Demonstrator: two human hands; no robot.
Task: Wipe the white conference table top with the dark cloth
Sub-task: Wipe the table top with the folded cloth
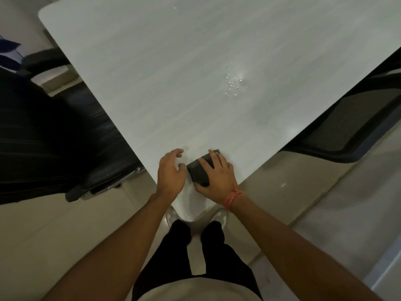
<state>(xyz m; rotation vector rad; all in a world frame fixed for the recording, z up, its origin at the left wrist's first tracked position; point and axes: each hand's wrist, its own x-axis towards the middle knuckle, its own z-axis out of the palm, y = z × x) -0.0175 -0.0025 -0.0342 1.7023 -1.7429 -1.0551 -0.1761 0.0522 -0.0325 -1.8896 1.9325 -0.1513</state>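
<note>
At the near corner of the white conference table (195, 88), where the top narrows toward our feet, we are pressing the dark cloth (198, 172) flat under our right hand (217, 177), whose fingers are lying spread across the folded pad with the thumb tucked along its near edge, so the hand is bearing down on it rather than closing around it. Our left hand (170, 172) is resting just beside the cloth with loosely curved fingers, holding nothing. We are judging the cloth to be light, soft and limp: folded into a compact pad it is keeping a tidy shape, but it will likely bunch or unfold if we are pushing only from one edge. The better hold, we think, is the one we are using, a broad palm over the middle, with fingertips reaching the far edge so the fold is not rolling up as it travels. The table top is looking smooth and slightly glossy, so the pad should be sliding easily, perhaps too easily where it is meeting the water droplets (233, 83) scattered well ahead toward the middle of the top. There we are expecting the fabric to be soaking up moisture and dragging a little more. Black chairs (43, 137) are standing on either side of the corner, apart from our hands.
</note>
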